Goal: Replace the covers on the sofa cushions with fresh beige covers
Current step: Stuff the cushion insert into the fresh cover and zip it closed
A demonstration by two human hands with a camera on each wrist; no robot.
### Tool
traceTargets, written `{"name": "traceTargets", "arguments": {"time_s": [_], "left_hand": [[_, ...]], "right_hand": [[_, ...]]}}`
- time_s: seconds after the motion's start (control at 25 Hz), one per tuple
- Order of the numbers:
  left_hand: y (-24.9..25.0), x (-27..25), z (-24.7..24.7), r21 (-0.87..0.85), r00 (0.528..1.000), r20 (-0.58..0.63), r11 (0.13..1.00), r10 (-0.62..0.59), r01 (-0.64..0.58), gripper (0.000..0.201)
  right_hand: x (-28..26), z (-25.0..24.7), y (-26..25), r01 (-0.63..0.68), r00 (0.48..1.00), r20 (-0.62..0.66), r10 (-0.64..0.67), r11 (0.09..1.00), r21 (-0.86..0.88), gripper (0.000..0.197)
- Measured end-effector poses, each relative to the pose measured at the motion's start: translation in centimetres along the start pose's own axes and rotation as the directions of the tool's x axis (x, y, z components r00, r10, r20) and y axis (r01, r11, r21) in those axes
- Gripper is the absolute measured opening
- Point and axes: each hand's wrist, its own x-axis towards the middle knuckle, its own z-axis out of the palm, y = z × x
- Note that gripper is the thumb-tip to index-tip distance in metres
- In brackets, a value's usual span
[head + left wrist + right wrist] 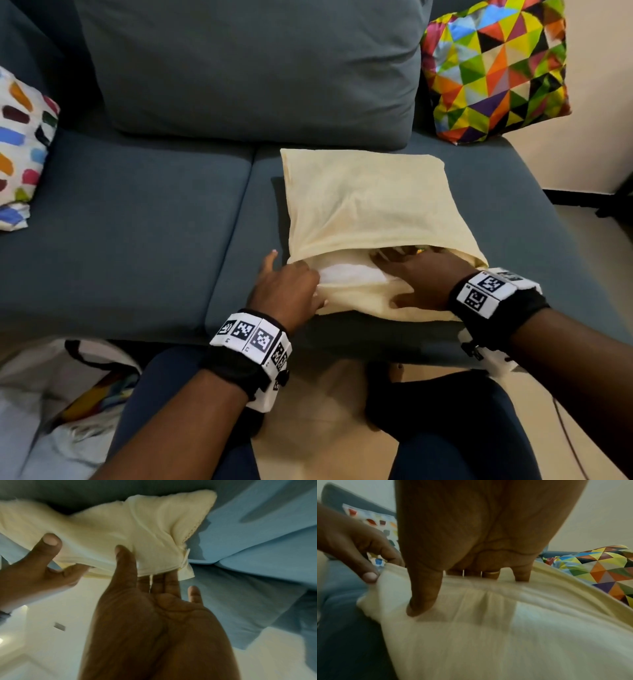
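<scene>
A beige cover (pixel 370 198) lies flat on the right seat of the dark grey sofa (pixel 120 222), its open end toward me. A white inner cushion (pixel 349 274) shows in the opening. My left hand (pixel 287 287) pinches the cover's left corner, thumb on top and fingers beneath (pixel 137 572). My right hand (pixel 421 274) has its fingers tucked inside the opening. Its thumb presses on the outside of the lower flap (pixel 423 601), so it grips that flap of the beige cover (pixel 488 635). In the left wrist view the cover (pixel 154 527) is bunched over the fingers.
A cushion with coloured triangles (pixel 493 68) leans at the back right. A white cushion with colour dabs (pixel 20 144) lies at the far left. A large grey back cushion (pixel 253 68) stands behind. A bag with fabric (pixel 68 394) sits on the floor by my left knee.
</scene>
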Motion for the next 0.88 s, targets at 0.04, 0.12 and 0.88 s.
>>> {"name": "traceTargets", "arguments": {"time_s": [0.04,0.12,0.88], "left_hand": [[-0.4,-0.3,0.2,-0.169,0.998,-0.070,0.986,0.001,-0.013,0.013],[-1.6,-0.9,1.2,-0.570,0.962,-0.218,0.822,-0.165,0.012,0.031],[-4.7,1.1,5.4,-0.815,0.867,-0.154,0.558,-0.473,0.160,0.016]], "right_hand": [[-0.1,-0.9,-0.1,-0.015,1.000,-0.007,0.015,0.999,0.044,0.082],[0.0,-2.8,-1.2,-0.028,0.993,-0.109,0.049,0.982,0.188,0.050],[4.8,-2.3,-13.4,0.015,0.958,-0.263,0.118,0.891,0.454,0.038]]}}
